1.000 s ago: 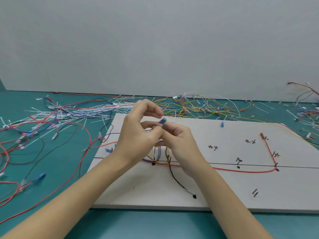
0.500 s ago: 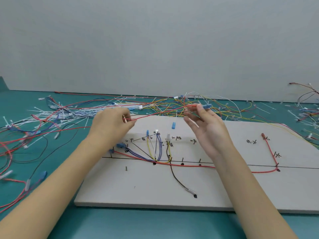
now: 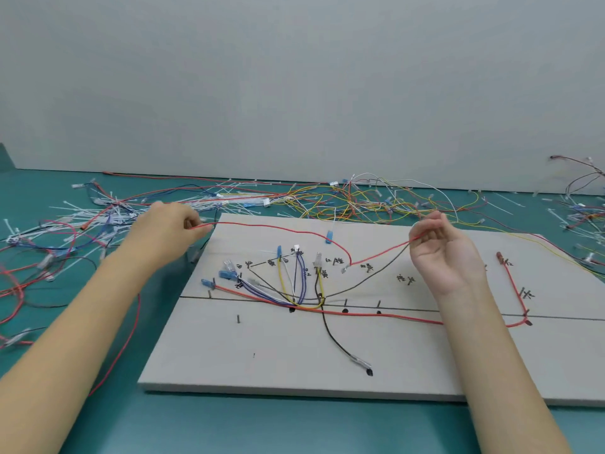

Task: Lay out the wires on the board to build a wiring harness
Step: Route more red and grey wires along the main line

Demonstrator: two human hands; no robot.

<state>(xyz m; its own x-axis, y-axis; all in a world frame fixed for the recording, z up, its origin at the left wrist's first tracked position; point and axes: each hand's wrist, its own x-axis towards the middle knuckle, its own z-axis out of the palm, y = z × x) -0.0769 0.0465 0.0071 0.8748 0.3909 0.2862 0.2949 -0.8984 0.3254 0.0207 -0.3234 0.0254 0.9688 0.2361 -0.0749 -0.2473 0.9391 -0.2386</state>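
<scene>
Nearest us, the grey board lies flat on the teal table, with a black wire trailing toward its front edge and a long red wire already routed along the drawn line among the pins. Just beyond, blue, yellow and purple leads fan up to their labelled marks. Now the action: a thin red wire sags between both hands above the board. The left hand has it pinched between thumb and curled fingers at the board's far-left corner; the right hand, palm up, pinches it at the fingertips. It looks light and limp, likely to kink or snag, so gripping near the ends and keeping gentle tension seems wise. Farthest back, a tangle of loose wires and cable ties sprawls against the wall.
</scene>
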